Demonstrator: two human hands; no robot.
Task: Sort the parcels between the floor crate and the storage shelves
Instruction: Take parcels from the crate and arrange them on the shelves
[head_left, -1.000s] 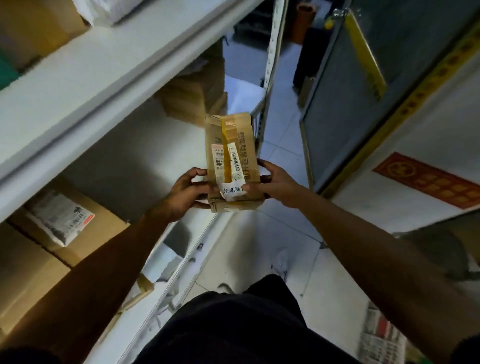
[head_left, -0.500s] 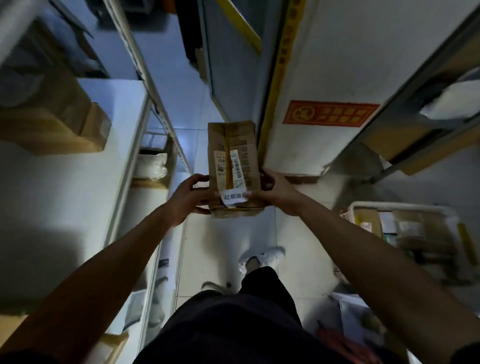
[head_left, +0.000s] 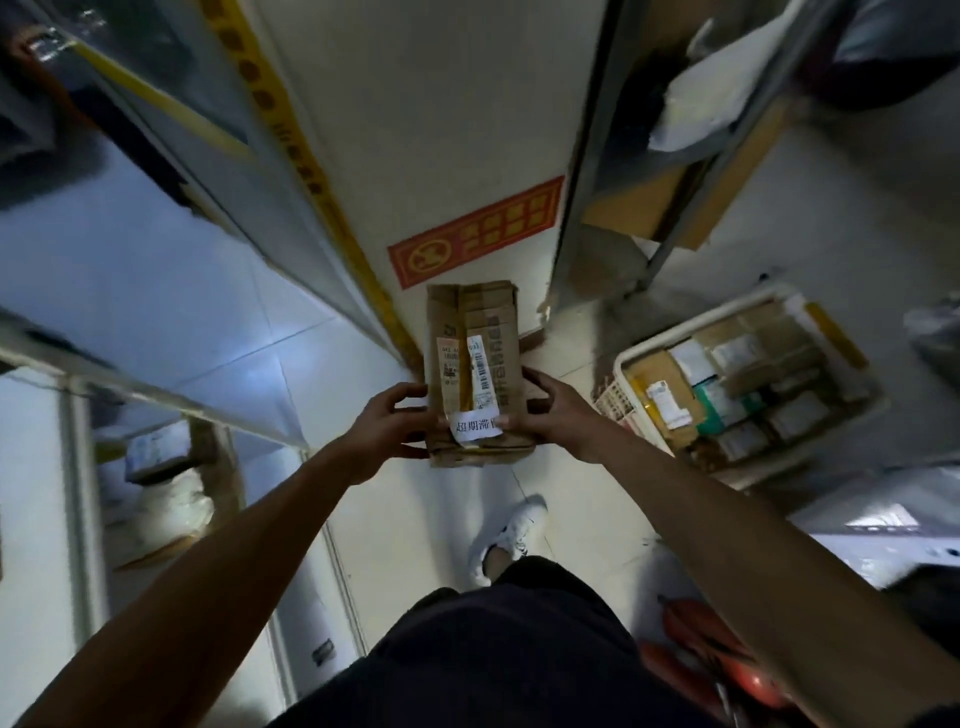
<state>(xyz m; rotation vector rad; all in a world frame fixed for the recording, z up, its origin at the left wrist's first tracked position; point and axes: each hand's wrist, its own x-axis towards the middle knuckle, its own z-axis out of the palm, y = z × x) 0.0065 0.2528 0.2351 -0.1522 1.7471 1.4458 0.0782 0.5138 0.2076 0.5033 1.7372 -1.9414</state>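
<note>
Right now both hands hold one brown cardboard parcel out in front of the body, above the tiled floor. The left hand grips the parcel's left edge near its lower end, fingers curled round the side; the right hand grips the right edge at about the same height, with the thumb lying on the front face. The parcel is a long, creased box held lengthwise away from the person, its taped face up. A shipping label with barcodes runs along that face, and a white paper slip with printed characters sits near the lower end, just beside the right thumb. To the right, on the floor, stands the white floor crate, packed with small boxes and labelled packets; the parcel is well apart from it and not over it. Beyond the crate a metal storage shelf rises, carrying a cardboard box and what seems to be a soft white bag, though that part is blurred. On the left another shelf unit holds a few parcels on its lower level. A red and yellow sign is stuck on the white wall straight ahead. Below, a white shoe rests on the floor.
</note>
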